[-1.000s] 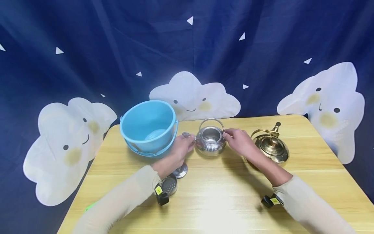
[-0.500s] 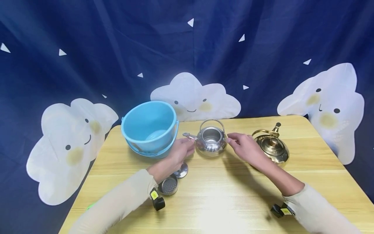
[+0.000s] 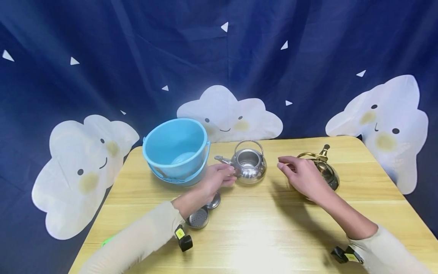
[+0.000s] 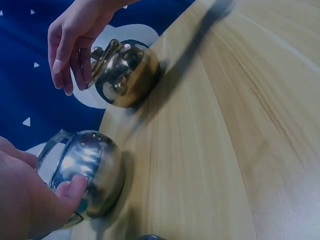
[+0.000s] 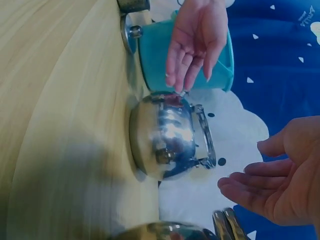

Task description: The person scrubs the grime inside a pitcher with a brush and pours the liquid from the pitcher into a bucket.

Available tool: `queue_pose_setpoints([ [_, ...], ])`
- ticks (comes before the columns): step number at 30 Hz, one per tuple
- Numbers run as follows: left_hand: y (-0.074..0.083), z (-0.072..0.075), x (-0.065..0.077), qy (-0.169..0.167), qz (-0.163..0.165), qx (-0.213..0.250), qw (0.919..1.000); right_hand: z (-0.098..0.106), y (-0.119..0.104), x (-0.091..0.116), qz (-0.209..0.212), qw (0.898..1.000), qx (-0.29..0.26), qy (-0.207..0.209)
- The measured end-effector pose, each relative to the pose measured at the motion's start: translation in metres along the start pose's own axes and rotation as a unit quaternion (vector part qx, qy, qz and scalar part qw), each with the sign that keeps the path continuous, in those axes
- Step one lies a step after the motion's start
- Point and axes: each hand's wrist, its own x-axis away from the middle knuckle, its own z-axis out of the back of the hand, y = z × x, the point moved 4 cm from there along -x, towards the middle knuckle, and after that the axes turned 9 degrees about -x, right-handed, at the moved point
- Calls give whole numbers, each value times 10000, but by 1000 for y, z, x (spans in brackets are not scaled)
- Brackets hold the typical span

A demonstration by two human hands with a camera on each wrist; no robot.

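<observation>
A small silver teapot (image 3: 250,172) stands upright without its lid, its hoop handle raised and its spout pointing left. My left hand (image 3: 213,180) hovers by the spout side, fingers loosely extended; whether the fingertips touch the teapot is unclear. To the right, my right hand (image 3: 304,177) is held apart from the silver teapot, in front of a gold teapot (image 3: 330,177) that it partly hides. Its fingers are relaxed around nothing in the right wrist view. Below my left hand lie a silver lid (image 3: 214,201) and a round perforated strainer (image 3: 199,217).
A blue bucket (image 3: 174,148) stands at the back left, its handle hanging down in front. A bright green thing (image 3: 108,240) shows partly behind my left sleeve. The wooden table (image 3: 260,228) ends at a dark blue curtain (image 3: 226,57) with clouds.
My right hand has let go of the silver teapot's handle side and moved right, towards the gold teapot. My left hand has loosened from the spout and shifted slightly right and down.
</observation>
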Motion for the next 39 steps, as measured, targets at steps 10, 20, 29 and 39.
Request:
queue_pose_setpoints([
  [10,8,-19,5,-257,-450,8,9987,21,6,9,125,9988,142,450],
  [20,21,-40,6,-482,-869,-537,9936,34,13,9,453,9957,175,790],
  [29,30,-62,2,-520,-1069,-730,9902,43,22,9,400,9948,282,892],
  [39,39,-83,1,-594,-1261,-1024,9849,49,34,12,463,9933,439,967],
])
